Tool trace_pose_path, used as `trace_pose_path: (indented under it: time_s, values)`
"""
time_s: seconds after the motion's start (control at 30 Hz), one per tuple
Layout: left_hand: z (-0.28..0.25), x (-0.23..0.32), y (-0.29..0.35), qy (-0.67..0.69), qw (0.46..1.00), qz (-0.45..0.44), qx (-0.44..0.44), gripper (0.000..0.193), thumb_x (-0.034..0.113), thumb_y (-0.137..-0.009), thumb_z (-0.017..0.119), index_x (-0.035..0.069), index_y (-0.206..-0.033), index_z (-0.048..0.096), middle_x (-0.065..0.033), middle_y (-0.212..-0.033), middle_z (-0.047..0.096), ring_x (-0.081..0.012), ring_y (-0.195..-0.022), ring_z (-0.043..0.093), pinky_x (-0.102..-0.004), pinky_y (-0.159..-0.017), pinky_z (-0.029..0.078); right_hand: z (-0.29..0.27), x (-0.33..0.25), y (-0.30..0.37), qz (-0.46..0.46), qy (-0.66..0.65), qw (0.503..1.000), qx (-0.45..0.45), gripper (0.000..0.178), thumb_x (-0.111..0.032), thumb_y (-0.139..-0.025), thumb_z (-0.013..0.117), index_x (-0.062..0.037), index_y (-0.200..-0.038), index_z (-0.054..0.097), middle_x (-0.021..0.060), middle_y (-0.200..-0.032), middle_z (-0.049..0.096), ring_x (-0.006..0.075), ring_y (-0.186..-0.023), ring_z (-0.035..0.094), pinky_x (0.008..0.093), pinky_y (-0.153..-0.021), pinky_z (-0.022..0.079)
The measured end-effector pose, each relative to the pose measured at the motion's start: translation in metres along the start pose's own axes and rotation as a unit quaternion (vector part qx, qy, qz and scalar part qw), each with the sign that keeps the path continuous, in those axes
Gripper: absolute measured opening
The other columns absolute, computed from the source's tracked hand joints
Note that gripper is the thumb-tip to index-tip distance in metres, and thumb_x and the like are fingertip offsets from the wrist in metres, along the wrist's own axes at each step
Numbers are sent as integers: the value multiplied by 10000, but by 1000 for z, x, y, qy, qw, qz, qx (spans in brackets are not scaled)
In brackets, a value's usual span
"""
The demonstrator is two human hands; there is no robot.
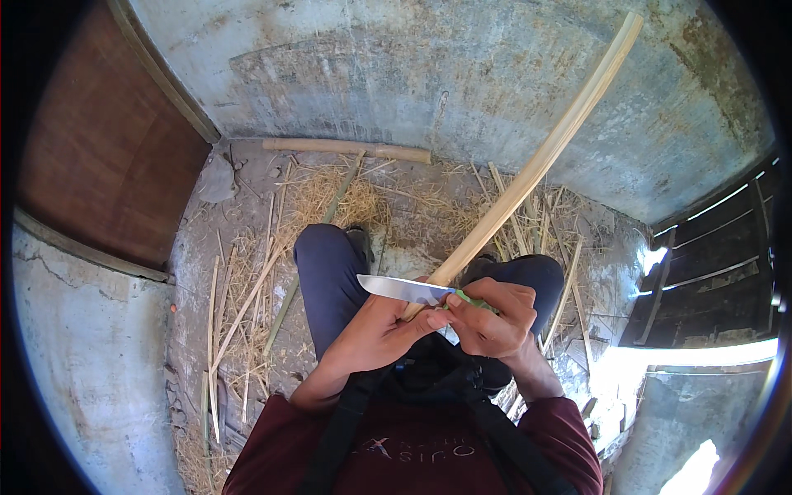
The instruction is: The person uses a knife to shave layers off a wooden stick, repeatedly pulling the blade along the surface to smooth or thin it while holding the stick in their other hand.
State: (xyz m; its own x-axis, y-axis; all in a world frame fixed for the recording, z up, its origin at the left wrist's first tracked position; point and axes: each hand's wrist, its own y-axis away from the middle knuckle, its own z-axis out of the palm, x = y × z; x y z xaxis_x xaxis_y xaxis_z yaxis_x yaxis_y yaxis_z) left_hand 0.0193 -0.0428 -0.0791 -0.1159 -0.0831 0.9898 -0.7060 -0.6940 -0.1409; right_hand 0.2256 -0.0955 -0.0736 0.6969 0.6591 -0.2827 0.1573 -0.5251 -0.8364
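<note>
A long split bamboo piece point(536, 165) slants from my lap up to the far right, its near end between my hands. My left hand point(375, 332) is closed round that near end, with the thumb stretched toward my right hand. In my right hand point(497, 318) is a knife point(403, 289), gripped by its green handle point(477, 301). The blade points left and lies across the bamboo just above my left hand's fingers. Whether its edge bites into the bamboo I cannot tell.
Thin bamboo strips point(223, 322) and pale shavings point(363, 202) litter the floor on both sides of my legs. A thicker bamboo pole point(346, 148) lies along the far wall point(355, 74). A brown door panel point(107, 140) stands at left, dark wooden slats point(709, 272) at right.
</note>
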Motion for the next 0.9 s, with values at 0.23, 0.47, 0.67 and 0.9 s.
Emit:
trace_pose_path:
  time_s: [0.23,0.47,0.67,0.9]
  values:
    - [-3,6,1,-65,998,7,-18,354,332,-1103,680,-8,-1196,705,-53,-850,616,-113,-743,533,-324,-641,438,0,0,-1,-10,16,1000,18,342,-152,-786,960,-125,-1070,772,32,-765,640,145,-518,599,284,-423,426]
    - [-1,13,11,-115,992,-48,-9,293,280,-1098,676,-6,-1163,684,-69,-628,470,-150,-539,434,-362,-529,384,-34,31,-10,54,170,974,137,207,-62,-848,904,-35,-915,709,79,-736,679,194,-568,653,301,-494,476]
    - [-3,-4,15,-136,989,-37,38,293,280,-1106,663,-10,-1078,629,-75,-625,449,-144,-536,412,-373,-515,356,-38,41,-22,99,58,986,119,200,-18,-880,865,-2,-876,666,150,-756,705,220,-579,671,316,-486,472]
    - [-9,9,6,-96,992,-71,30,343,293,-1123,635,-16,-998,555,-64,-634,433,-162,-545,393,-387,-525,350,-11,13,-1,50,13,999,8,220,-114,-801,940,-87,-948,779,56,-725,660,161,-519,626,315,-444,454]
